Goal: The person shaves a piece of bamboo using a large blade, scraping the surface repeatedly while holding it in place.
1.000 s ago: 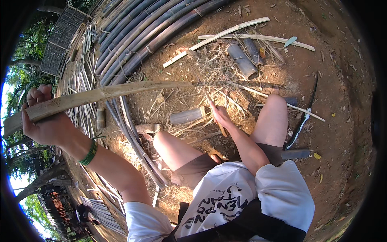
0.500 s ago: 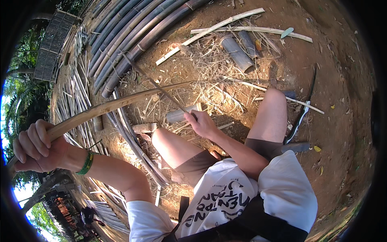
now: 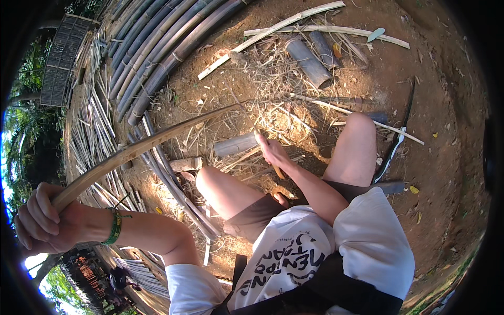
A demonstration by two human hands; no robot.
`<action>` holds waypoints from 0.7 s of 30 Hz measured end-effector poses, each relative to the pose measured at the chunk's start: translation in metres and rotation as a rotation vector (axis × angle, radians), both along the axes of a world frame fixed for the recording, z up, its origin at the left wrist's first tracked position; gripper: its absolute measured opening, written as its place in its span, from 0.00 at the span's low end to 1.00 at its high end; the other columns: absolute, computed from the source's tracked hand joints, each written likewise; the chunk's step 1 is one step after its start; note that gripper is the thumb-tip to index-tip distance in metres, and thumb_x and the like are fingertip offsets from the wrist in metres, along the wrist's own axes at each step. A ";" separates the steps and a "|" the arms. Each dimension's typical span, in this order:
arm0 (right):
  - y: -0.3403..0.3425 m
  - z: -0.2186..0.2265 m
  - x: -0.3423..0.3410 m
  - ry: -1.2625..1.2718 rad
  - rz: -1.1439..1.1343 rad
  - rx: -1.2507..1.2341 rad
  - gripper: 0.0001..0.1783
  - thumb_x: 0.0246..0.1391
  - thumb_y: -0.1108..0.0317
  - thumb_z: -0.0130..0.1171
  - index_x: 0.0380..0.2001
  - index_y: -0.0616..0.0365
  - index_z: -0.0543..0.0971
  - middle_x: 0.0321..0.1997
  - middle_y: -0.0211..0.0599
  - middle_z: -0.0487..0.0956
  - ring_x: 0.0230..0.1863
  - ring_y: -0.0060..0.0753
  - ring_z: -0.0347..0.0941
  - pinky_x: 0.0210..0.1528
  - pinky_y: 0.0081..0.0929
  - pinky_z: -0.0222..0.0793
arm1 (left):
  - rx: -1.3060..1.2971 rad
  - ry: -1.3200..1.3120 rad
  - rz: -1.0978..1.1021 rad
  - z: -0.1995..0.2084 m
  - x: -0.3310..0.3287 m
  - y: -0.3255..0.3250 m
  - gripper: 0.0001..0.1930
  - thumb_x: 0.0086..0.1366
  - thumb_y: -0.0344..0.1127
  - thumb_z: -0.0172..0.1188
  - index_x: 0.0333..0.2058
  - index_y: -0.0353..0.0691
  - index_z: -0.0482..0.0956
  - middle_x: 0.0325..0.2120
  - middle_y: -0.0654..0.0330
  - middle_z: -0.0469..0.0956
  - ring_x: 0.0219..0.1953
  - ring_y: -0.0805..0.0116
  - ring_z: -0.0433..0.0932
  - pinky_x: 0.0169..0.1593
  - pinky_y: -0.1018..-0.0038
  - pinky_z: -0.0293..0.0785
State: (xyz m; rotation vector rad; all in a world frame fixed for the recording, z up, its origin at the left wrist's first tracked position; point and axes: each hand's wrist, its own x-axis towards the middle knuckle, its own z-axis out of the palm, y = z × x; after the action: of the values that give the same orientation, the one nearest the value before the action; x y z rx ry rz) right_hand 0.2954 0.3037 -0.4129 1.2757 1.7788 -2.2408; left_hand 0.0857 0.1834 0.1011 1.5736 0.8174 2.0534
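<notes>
At the far left, my left hand [image 3: 44,219] is wrapped round the thick end of a long, slightly curved bamboo or wooden stave [image 3: 137,147]. The stave slants up to the right and tapers to a thin tip above my knees. My right hand [image 3: 273,151], between my knees, is closed on a knife [image 3: 280,171] whose light wooden handle sticks out below the fist. Its narrow blade points up and left and crosses the stave near the thin end; whether they touch I cannot tell. Beneath them, a short bamboo piece [image 3: 234,144] lies on the ground.
Dark bamboo poles [image 3: 168,58] lie side by side at the upper left, with many thin strips [image 3: 100,131] beside them. Short bamboo sections [image 3: 310,63] rest among shavings ahead. A long dark blade-like object with a white part [image 3: 395,149] lies to the right of my knee.
The knife has moved right along the stave toward its thin tip and turned steeper, its handle now showing below my right hand. My left hand and the stave's thick end have dropped slightly.
</notes>
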 end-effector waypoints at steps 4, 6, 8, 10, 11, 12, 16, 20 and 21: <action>0.015 -0.001 -0.003 -0.106 0.071 -0.018 0.45 0.59 0.26 0.30 0.24 0.59 0.75 0.15 0.32 0.72 0.18 0.34 0.71 0.31 0.41 0.71 | -0.023 -0.027 0.081 0.004 -0.008 -0.009 0.12 0.60 0.39 0.63 0.18 0.50 0.74 0.11 0.73 0.66 0.13 0.80 0.64 0.25 0.80 0.59; 0.007 0.018 0.000 -0.019 0.026 0.160 0.42 0.61 0.30 0.37 0.20 0.62 0.75 0.16 0.39 0.74 0.19 0.39 0.71 0.29 0.41 0.67 | -0.030 -0.045 0.130 0.003 -0.004 -0.005 0.13 0.60 0.38 0.59 0.16 0.50 0.70 0.09 0.73 0.64 0.11 0.80 0.63 0.23 0.81 0.58; 0.003 0.011 0.004 0.113 0.006 0.353 0.39 0.61 0.34 0.44 0.20 0.63 0.75 0.17 0.42 0.74 0.19 0.40 0.70 0.27 0.40 0.64 | -0.005 -0.020 0.132 0.001 0.002 0.004 0.15 0.60 0.37 0.54 0.14 0.50 0.65 0.08 0.73 0.62 0.09 0.81 0.61 0.21 0.82 0.58; 0.007 -0.031 0.000 -0.121 0.009 0.139 0.46 0.58 0.26 0.36 0.28 0.65 0.79 0.17 0.41 0.75 0.18 0.39 0.69 0.28 0.39 0.68 | 0.028 0.000 0.077 0.004 0.003 0.013 0.15 0.60 0.36 0.53 0.14 0.50 0.64 0.07 0.74 0.61 0.08 0.81 0.60 0.20 0.82 0.58; 0.016 -0.044 -0.002 -0.294 0.002 -0.064 0.52 0.56 0.22 0.32 0.36 0.68 0.80 0.17 0.41 0.76 0.17 0.37 0.69 0.28 0.38 0.69 | 0.040 -0.005 0.055 0.004 0.003 0.015 0.15 0.60 0.37 0.53 0.14 0.51 0.64 0.07 0.74 0.61 0.09 0.81 0.60 0.20 0.82 0.58; 0.025 -0.056 -0.002 -0.313 0.073 -0.049 0.54 0.55 0.21 0.29 0.46 0.70 0.73 0.20 0.44 0.77 0.18 0.36 0.70 0.29 0.37 0.70 | 0.052 -0.010 0.034 0.003 0.002 0.016 0.15 0.60 0.37 0.54 0.15 0.51 0.64 0.07 0.74 0.62 0.09 0.81 0.60 0.21 0.82 0.59; 0.026 -0.061 -0.002 -0.275 0.145 0.040 0.55 0.52 0.18 0.26 0.42 0.69 0.67 0.19 0.44 0.76 0.18 0.33 0.69 0.31 0.38 0.72 | 0.006 -0.026 0.059 0.007 -0.005 0.009 0.16 0.61 0.40 0.57 0.16 0.50 0.66 0.08 0.74 0.63 0.09 0.81 0.61 0.21 0.82 0.59; 0.017 -0.080 0.002 -0.228 0.054 0.143 0.51 0.53 0.19 0.33 0.19 0.64 0.76 0.15 0.40 0.73 0.18 0.35 0.71 0.31 0.42 0.72 | -0.008 -0.083 0.024 0.007 -0.018 0.003 0.16 0.61 0.44 0.60 0.17 0.49 0.70 0.08 0.74 0.66 0.09 0.81 0.64 0.21 0.83 0.60; 0.022 -0.083 0.005 -0.276 0.054 0.109 0.51 0.53 0.20 0.33 0.18 0.64 0.76 0.15 0.41 0.74 0.19 0.35 0.73 0.32 0.42 0.73 | -0.016 -0.089 -0.018 0.007 -0.020 0.004 0.16 0.61 0.45 0.61 0.17 0.48 0.71 0.08 0.74 0.67 0.09 0.82 0.64 0.22 0.84 0.60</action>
State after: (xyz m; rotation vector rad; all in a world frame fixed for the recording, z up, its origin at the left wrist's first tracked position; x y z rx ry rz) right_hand 0.3003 0.3252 -0.4955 1.4536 1.8269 -1.8558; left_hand 0.0653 0.1872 0.1081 1.4648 0.7833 2.0826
